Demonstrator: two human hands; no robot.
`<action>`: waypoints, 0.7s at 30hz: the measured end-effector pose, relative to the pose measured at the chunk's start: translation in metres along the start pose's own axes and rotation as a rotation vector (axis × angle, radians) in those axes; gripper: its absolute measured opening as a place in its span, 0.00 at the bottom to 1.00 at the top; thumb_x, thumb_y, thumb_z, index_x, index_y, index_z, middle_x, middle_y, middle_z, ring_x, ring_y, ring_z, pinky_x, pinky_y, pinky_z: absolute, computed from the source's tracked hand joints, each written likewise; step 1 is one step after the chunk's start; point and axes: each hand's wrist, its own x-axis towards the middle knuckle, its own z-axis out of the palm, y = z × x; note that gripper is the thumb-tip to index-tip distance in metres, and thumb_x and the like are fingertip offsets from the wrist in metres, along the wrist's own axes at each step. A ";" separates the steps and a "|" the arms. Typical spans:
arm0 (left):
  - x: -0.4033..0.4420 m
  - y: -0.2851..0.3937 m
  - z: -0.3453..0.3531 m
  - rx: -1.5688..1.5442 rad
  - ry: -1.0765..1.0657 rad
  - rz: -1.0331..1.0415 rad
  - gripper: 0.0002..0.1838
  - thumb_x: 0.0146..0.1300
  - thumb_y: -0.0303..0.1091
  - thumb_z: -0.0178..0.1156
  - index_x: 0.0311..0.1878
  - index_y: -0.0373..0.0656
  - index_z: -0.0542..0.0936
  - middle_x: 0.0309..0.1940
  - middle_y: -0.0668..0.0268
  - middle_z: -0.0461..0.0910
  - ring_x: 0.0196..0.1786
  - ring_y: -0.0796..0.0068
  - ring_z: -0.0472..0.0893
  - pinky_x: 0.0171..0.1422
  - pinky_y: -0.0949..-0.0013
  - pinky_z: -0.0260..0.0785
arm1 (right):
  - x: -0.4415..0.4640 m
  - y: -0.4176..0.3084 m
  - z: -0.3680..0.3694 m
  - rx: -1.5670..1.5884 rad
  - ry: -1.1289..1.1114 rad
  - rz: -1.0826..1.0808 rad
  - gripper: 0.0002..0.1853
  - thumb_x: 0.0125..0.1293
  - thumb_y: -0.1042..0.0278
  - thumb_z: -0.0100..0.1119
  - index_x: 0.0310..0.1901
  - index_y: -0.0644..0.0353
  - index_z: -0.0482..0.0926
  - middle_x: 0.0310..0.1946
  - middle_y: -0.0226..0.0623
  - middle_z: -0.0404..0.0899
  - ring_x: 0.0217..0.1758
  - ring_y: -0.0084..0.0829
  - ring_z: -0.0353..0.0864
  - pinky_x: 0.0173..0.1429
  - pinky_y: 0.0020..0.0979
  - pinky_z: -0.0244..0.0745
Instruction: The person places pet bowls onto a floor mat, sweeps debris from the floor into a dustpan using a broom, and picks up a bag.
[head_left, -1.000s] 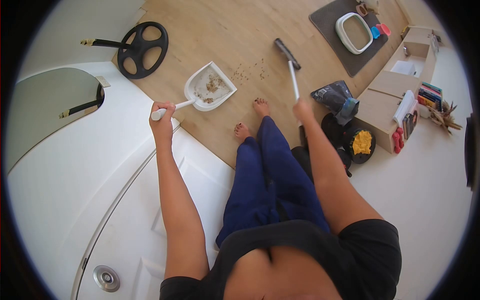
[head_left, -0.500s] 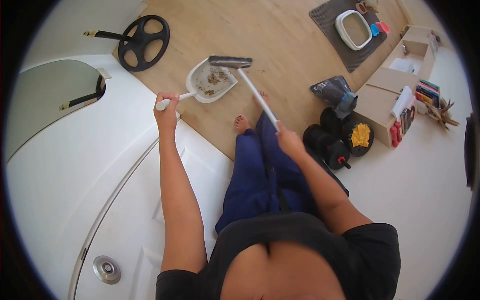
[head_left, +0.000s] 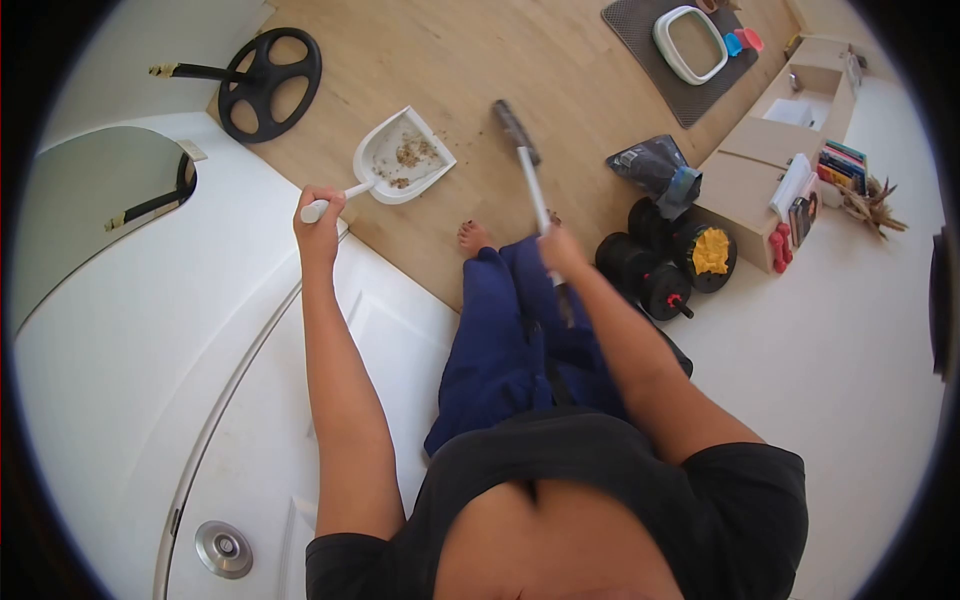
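Sweeping debris (head_left: 415, 151), seemingly: your left hand (head_left: 318, 228) grips dustpan (head_left: 374, 158) near left edge of floor (head_left: 410, 55), right hand (head_left: 562, 252) grips broom (head_left: 531, 182); next stroke calls for level dustpan, low broom.

A black wheel (head_left: 258, 84) with a stick is past the left grip (head_left: 318, 215). A mirror (head_left: 85, 205) is on that grip's left, and a white door (head_left: 380, 330) is on its near side. Right of the right grip (head_left: 560, 252) I see black weights (head_left: 630, 262), a dark bag (head_left: 645, 165) and, farther right, a wooden shelf (head_left: 742, 185). Way past them, a white tray (head_left: 690, 45) sits on a gray mat (head_left: 688, 98).
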 end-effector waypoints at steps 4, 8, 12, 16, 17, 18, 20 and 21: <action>0.003 -0.004 0.009 0.007 -0.012 0.004 0.08 0.54 0.30 0.61 0.27 0.42 0.71 0.32 0.67 0.75 0.38 0.76 0.72 0.46 0.74 0.64 | -0.047 -0.073 0.017 0.040 -0.293 -0.022 0.18 0.60 0.69 0.45 0.52 0.67 0.66 0.32 0.59 0.77 0.30 0.52 0.80 0.33 0.46 0.76; 0.001 0.000 0.004 -0.006 0.023 0.000 0.08 0.54 0.30 0.61 0.27 0.42 0.70 0.30 0.69 0.74 0.35 0.78 0.70 0.42 0.75 0.63 | -0.060 -0.064 0.025 -0.153 -0.134 -0.402 0.20 0.62 0.68 0.45 0.55 0.65 0.65 0.32 0.58 0.78 0.32 0.52 0.80 0.37 0.49 0.74; 0.002 -0.002 0.006 0.012 0.025 0.005 0.08 0.54 0.31 0.61 0.26 0.42 0.70 0.27 0.71 0.73 0.33 0.79 0.69 0.41 0.75 0.63 | -0.032 -0.057 -0.009 -0.390 -0.089 -0.237 0.22 0.62 0.67 0.44 0.57 0.64 0.64 0.35 0.56 0.78 0.39 0.53 0.78 0.44 0.49 0.72; 0.001 0.005 0.014 0.017 0.044 -0.017 0.09 0.54 0.32 0.61 0.26 0.42 0.70 0.26 0.71 0.72 0.32 0.80 0.69 0.40 0.76 0.63 | 0.017 -0.063 -0.014 -0.251 -0.094 -0.074 0.22 0.61 0.66 0.45 0.57 0.63 0.64 0.36 0.55 0.78 0.42 0.54 0.77 0.47 0.50 0.70; 0.001 0.004 0.016 0.022 0.047 -0.023 0.09 0.54 0.32 0.61 0.26 0.42 0.71 0.27 0.70 0.73 0.33 0.80 0.69 0.41 0.76 0.63 | 0.013 -0.062 -0.007 -0.247 -0.098 -0.076 0.22 0.61 0.66 0.45 0.57 0.63 0.64 0.36 0.55 0.78 0.42 0.54 0.77 0.47 0.50 0.70; 0.000 0.004 0.016 0.027 0.046 -0.031 0.09 0.53 0.32 0.61 0.26 0.42 0.71 0.27 0.70 0.74 0.34 0.79 0.70 0.41 0.75 0.63 | 0.002 -0.058 0.004 -0.321 -0.114 -0.157 0.21 0.62 0.66 0.45 0.56 0.63 0.65 0.37 0.56 0.78 0.42 0.53 0.77 0.47 0.49 0.70; -0.001 0.000 0.017 0.027 0.056 -0.012 0.09 0.54 0.32 0.61 0.26 0.42 0.71 0.28 0.68 0.75 0.34 0.79 0.71 0.42 0.75 0.64 | -0.011 -0.052 0.017 -0.398 -0.121 -0.240 0.20 0.62 0.66 0.45 0.55 0.62 0.65 0.37 0.56 0.77 0.43 0.53 0.77 0.47 0.49 0.71; 0.001 -0.003 0.017 0.026 0.067 0.010 0.08 0.54 0.32 0.61 0.27 0.43 0.71 0.29 0.67 0.75 0.35 0.78 0.72 0.43 0.74 0.64 | -0.013 -0.048 0.024 -0.326 -0.193 -0.203 0.20 0.63 0.65 0.45 0.56 0.62 0.65 0.37 0.57 0.77 0.42 0.52 0.78 0.46 0.49 0.71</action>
